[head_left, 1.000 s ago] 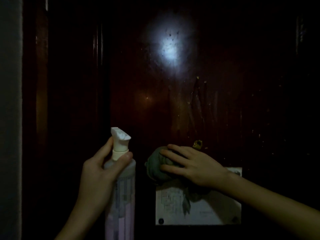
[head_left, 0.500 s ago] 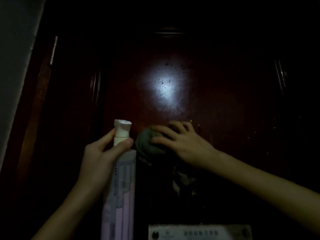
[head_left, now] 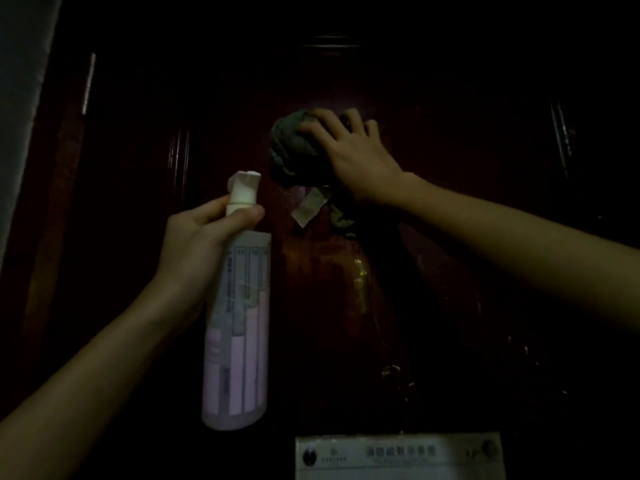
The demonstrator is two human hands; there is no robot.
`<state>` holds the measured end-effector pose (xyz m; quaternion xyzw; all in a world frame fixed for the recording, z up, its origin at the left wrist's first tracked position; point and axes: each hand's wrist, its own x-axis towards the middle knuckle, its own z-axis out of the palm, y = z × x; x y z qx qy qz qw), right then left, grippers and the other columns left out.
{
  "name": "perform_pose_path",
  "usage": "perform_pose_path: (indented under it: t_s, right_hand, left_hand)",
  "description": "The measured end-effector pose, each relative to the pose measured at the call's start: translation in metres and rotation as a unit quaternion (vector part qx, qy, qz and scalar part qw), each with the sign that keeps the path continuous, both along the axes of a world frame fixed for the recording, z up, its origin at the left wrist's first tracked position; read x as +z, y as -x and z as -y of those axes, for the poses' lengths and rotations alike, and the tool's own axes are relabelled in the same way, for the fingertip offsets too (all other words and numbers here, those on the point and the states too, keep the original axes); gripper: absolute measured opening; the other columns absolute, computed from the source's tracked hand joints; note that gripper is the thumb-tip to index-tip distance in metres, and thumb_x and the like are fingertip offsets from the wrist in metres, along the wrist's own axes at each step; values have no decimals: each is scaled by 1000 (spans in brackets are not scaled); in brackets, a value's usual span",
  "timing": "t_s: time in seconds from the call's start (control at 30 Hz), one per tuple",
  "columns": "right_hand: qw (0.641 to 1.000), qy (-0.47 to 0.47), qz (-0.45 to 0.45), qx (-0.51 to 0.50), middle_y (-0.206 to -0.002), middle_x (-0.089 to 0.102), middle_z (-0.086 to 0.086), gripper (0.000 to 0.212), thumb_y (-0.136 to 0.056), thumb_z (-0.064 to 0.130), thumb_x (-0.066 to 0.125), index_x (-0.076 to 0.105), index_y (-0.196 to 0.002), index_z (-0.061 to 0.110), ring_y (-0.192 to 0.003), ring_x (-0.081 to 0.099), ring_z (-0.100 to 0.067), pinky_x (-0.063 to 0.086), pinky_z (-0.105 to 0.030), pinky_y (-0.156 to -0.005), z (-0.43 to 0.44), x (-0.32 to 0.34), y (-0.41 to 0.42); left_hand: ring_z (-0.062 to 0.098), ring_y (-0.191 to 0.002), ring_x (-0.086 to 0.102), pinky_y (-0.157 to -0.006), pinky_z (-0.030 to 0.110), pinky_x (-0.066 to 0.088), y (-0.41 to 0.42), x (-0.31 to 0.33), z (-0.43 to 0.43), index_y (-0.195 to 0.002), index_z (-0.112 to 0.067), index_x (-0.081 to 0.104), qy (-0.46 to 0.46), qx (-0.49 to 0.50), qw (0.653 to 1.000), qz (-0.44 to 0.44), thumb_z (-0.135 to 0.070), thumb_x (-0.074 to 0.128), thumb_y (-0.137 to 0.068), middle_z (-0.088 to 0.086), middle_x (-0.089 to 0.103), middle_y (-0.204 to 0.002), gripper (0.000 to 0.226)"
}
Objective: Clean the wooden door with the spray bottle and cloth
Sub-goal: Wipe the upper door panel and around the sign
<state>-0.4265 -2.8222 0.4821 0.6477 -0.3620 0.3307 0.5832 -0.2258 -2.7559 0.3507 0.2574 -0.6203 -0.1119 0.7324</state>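
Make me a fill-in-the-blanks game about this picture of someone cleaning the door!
1. The left hand holds the spray ____.
2. The right hand presses a crumpled green ____ against the door.
3. The nozzle on top of the spray bottle is coloured ____.
4. A paper notice is stuck on the door ____ the hands.

Missing words: bottle; cloth; white; below
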Motion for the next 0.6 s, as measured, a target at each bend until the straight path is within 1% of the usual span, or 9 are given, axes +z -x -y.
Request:
perform_pose_path:
  t_s: [0.07,0.13,0.2,0.27,0.33,0.43,0.53,0.6]
  right_hand:
    - [1000,-3,-7,-8,-162,15,-7,83,-87,23,67,18,-154,26,-135,28,-39,32,-53,-102,-1,-3,2]
    - [1000,-14,-11,-11,-164,10,-7,85,-87,24,67,16,-155,27,-136,27,-39,31,-52,-103,0,-8,8]
    - [1000,-12,-20,8,-165,11,-8,73,-94,32,58,19,-156,27,-135,29,-39,32,-52,-102,4,-17,14]
    - [999,6,-28,33,-164,17,-8,60,-100,43,43,24,-155,29,-133,33,-38,35,-52,-99,8,-24,18]
    - [998,-1,-34,47,-164,19,-8,57,-101,48,35,26,-155,31,-132,35,-36,35,-50,-99,13,-31,23]
    - [996,0,-46,76,-163,21,-8,56,-101,49,33,29,-154,32,-130,34,-34,34,-49,-99,19,-47,29]
    - [994,-2,-53,90,-164,21,-8,56,-100,49,33,29,-153,33,-130,31,-32,32,-47,-100,22,-69,35]
    - [994,-10,-57,89,-163,21,-8,56,-100,50,32,28,-153,33,-131,30,-32,32,-47,-100,22,-83,39]
  left_hand:
    - [-3,-65,70,-52,11,51,3,-2,0,-127,-12,67,-9,-2,1000,0,-25,67,-90,-4,70,-90,39]
    - [-3,-65,70,-53,11,51,6,-4,1,-127,-14,67,-16,-8,1000,-1,-25,68,-90,-5,71,-90,38]
    - [-2,-66,71,-54,11,52,8,-6,2,-126,-14,68,-20,-13,1000,-5,-24,69,-90,-5,72,-89,37]
    - [-2,-67,71,-55,12,52,11,-7,3,-125,-13,68,-22,-16,1000,-5,-24,68,-90,-6,72,-86,37]
    - [-1,-67,71,-55,12,52,14,-8,3,-124,-11,69,-24,-21,999,-4,-24,68,-91,-7,73,-82,36]
    - [-1,-68,70,-56,13,52,18,-11,0,-117,-15,72,-19,-32,999,2,-21,68,-92,-13,74,-74,26]
    - [-1,-70,71,-58,13,53,21,-18,0,-108,-25,71,-19,-39,999,9,-20,67,-92,-17,75,-74,18]
    - [-1,-71,72,-59,13,53,22,-22,-1,-108,-24,71,-21,-45,999,5,-19,68,-92,-16,76,-75,17]
